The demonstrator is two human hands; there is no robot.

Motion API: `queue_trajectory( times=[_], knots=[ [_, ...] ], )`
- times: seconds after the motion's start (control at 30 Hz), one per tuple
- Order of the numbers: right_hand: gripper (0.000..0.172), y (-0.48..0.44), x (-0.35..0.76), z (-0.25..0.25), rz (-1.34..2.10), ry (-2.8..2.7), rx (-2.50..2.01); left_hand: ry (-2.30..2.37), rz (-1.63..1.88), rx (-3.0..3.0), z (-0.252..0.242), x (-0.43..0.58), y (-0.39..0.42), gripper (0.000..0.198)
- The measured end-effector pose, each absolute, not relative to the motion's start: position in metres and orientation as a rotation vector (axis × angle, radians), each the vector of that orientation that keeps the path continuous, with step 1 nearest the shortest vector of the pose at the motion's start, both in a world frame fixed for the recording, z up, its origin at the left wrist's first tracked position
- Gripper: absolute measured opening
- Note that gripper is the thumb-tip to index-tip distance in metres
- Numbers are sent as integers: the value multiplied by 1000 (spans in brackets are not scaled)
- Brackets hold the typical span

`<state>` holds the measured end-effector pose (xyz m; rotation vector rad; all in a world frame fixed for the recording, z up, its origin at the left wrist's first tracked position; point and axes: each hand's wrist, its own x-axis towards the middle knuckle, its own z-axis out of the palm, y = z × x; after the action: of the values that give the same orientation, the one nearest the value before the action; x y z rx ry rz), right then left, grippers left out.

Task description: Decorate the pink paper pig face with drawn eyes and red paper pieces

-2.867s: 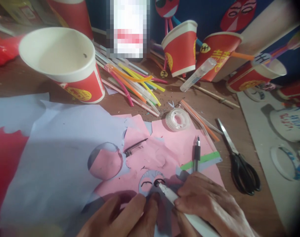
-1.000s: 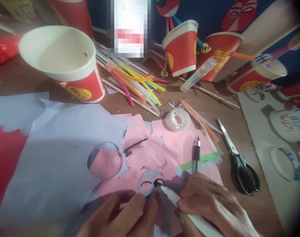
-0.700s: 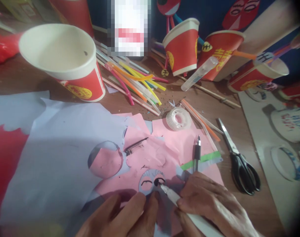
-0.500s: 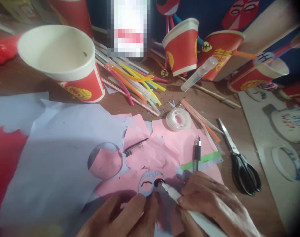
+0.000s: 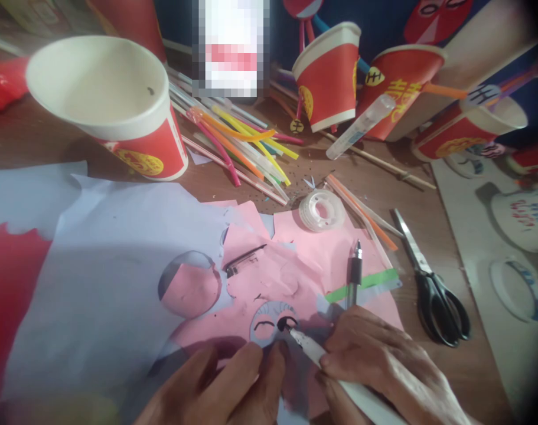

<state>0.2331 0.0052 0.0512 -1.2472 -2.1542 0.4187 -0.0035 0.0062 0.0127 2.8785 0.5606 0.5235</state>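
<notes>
A small pale blue paper face (image 5: 263, 337) lies on scraps of pink paper (image 5: 233, 330), with two arched black eyes and fine lines like lashes above them. My left hand (image 5: 219, 383) has its fingertips closed on the lower edge of this face. In my right hand (image 5: 379, 360) is a white marker (image 5: 312, 351), its black tip touching the eye on the right, which is partly filled with black. A pen (image 5: 355, 268) with a dark grip lies just beyond my right knuckles.
Scissors (image 5: 432, 283) with black handles lie at the right. Behind the papers are a tape roll (image 5: 310, 215), loose coloured straws (image 5: 237, 141) and a big paper cup (image 5: 175, 147). Smaller red cups (image 5: 331, 82) stand further back. Light blue paper (image 5: 104, 254) spreads leftward.
The black patch on the right eye looks slightly larger, and the marker tip has shifted a little. The whole view has tilted slightly; my left hand keeps its hold.
</notes>
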Motion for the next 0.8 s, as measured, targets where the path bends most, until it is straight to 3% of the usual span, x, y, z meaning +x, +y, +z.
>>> queue_trajectory(
  times=[0.8],
  knots=[
    [20, 5, 231, 55, 446, -2176, -1230, 597, 592, 2885, 18, 5, 7, 13]
  ],
)
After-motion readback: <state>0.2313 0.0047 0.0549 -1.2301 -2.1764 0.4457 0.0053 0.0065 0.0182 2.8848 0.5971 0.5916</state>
